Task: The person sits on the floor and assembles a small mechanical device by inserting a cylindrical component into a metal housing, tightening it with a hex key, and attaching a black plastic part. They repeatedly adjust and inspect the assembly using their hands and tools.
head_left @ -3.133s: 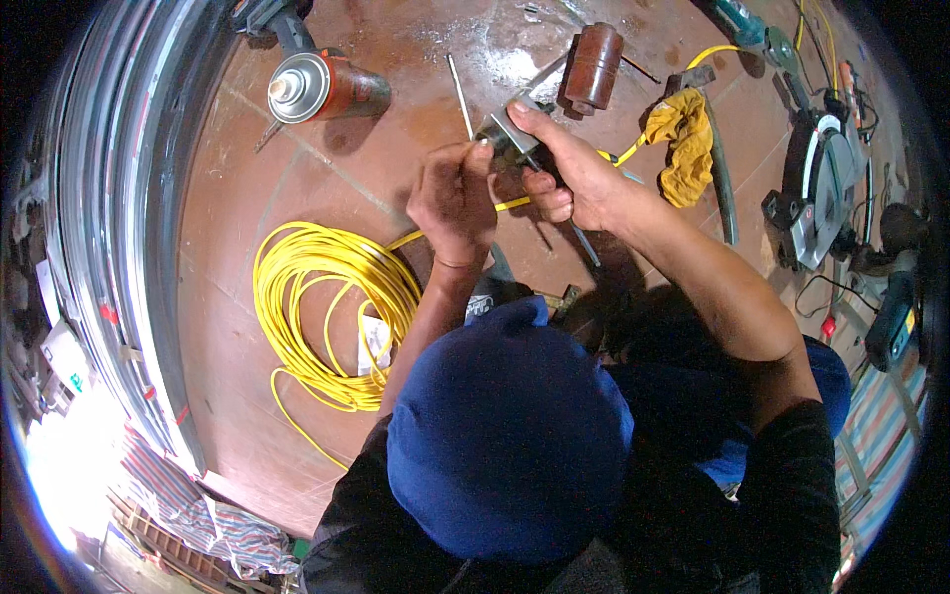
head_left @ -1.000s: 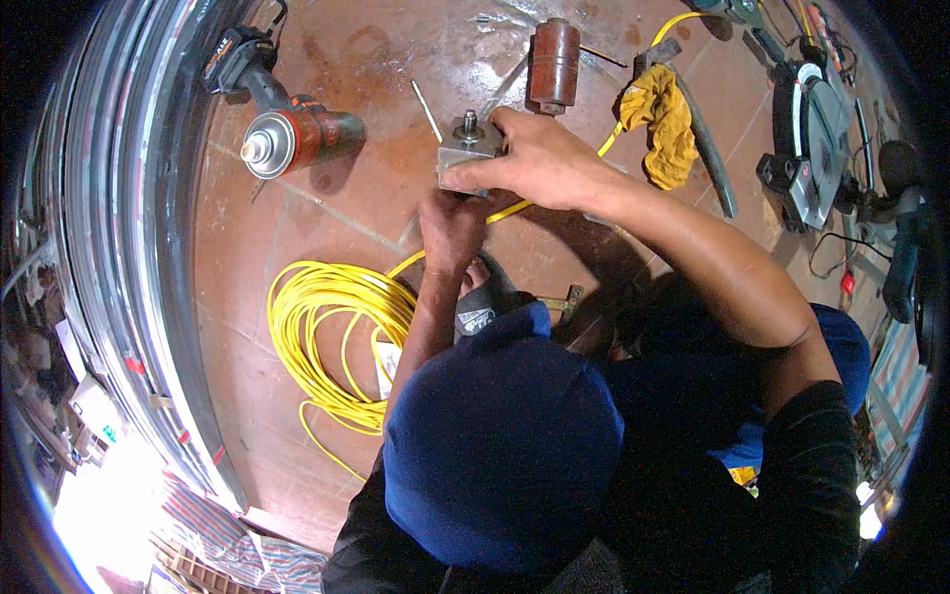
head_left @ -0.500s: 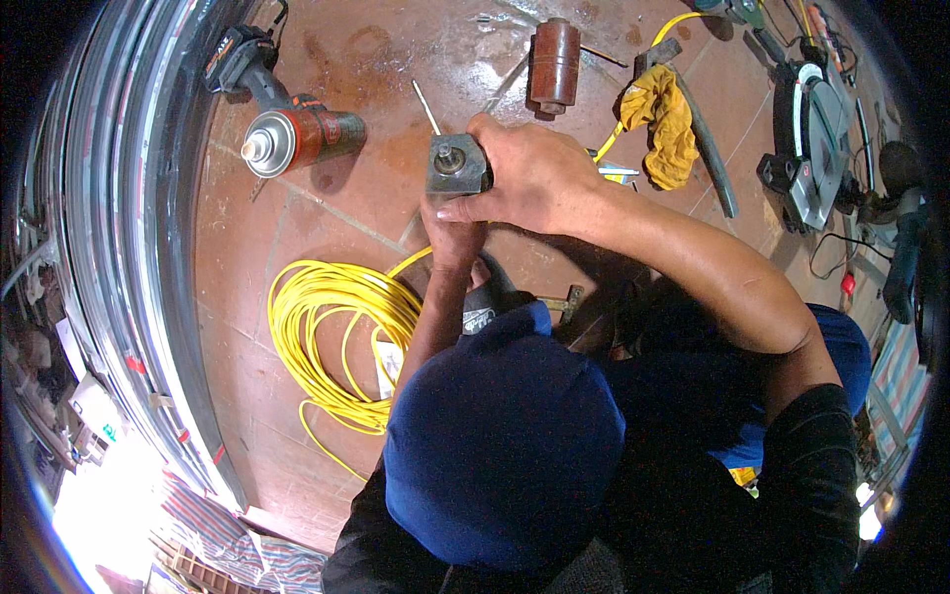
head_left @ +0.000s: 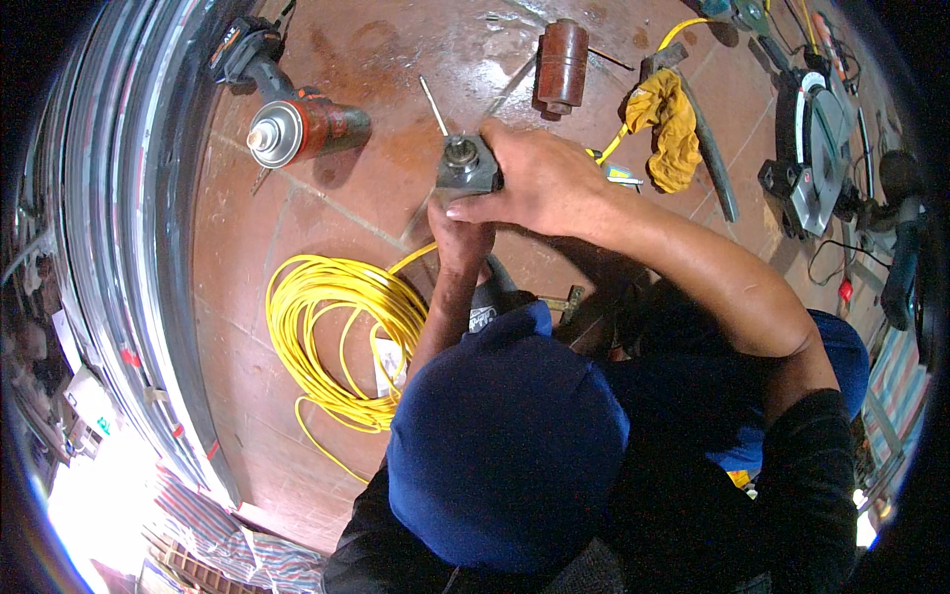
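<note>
Metal block [head_left: 465, 180], upper centre, sits clasped at its right by fingers [head_left: 505, 148] of the right hand [head_left: 549, 183]. Whether the left hand [head_left: 462, 234] below grips, I cannot tell.

Cannot make out the fingers of the left hand [head_left: 462, 234], hidden beneath the dark grey square metal block [head_left: 467, 182]; nor the block's right side, covered by the right hand [head_left: 549, 183]. Cannot identify the small flat white-and-blue item [head_left: 623, 177] just right of the right wrist: too small. Can only partly see the round coil of yellow cable [head_left: 285, 332], overlapped on the right by the left forearm [head_left: 445, 312]. Cannot trace the whole long dark grey bar [head_left: 714, 163], partly under the crumpled mustard-yellow cloth [head_left: 666, 139]. Cannot see all of the teal power tool [head_left: 749, 14], cut off by the far edge. Cannot distinguish anything within the white glare [head_left: 94, 515], near left.
</note>
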Action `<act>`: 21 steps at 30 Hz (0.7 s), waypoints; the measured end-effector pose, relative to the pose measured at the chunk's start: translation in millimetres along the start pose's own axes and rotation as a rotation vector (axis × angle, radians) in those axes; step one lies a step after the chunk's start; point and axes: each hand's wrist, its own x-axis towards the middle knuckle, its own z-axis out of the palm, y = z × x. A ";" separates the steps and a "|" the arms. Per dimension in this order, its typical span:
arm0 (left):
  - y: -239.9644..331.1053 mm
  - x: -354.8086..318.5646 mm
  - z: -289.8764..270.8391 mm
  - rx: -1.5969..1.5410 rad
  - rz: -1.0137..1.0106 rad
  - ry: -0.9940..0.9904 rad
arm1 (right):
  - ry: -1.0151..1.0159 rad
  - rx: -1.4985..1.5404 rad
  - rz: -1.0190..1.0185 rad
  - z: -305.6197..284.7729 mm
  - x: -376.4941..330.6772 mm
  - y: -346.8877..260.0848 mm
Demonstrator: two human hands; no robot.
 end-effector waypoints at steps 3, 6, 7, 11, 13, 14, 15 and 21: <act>-1.6 3.0 4.2 -0.056 0.011 0.082 | -0.010 0.031 0.034 4.1 3.4 9.1; 10.6 3.5 1.4 0.024 -0.072 0.031 | 0.025 0.152 0.065 11.4 9.7 20.7; 17.6 3.3 -1.9 0.091 -0.069 -0.018 | 0.028 0.236 0.086 12.8 12.2 25.1; 48.7 -0.9 -12.1 0.296 -0.073 -0.024 | -0.098 0.732 0.164 12.3 17.7 40.9; 60.3 -5.1 -12.1 0.266 0.083 0.091 | -0.227 0.823 0.348 8.8 17.9 47.0; 64.5 -7.9 -12.0 0.282 0.147 0.116 | -0.216 0.929 0.351 10.6 17.5 46.8; 67.8 -10.0 -11.6 0.318 0.184 0.138 | -0.236 0.983 0.317 9.8 17.2 47.2; 67.6 -4.6 -8.8 0.423 0.440 0.283 | -0.187 1.055 0.446 14.7 14.9 41.8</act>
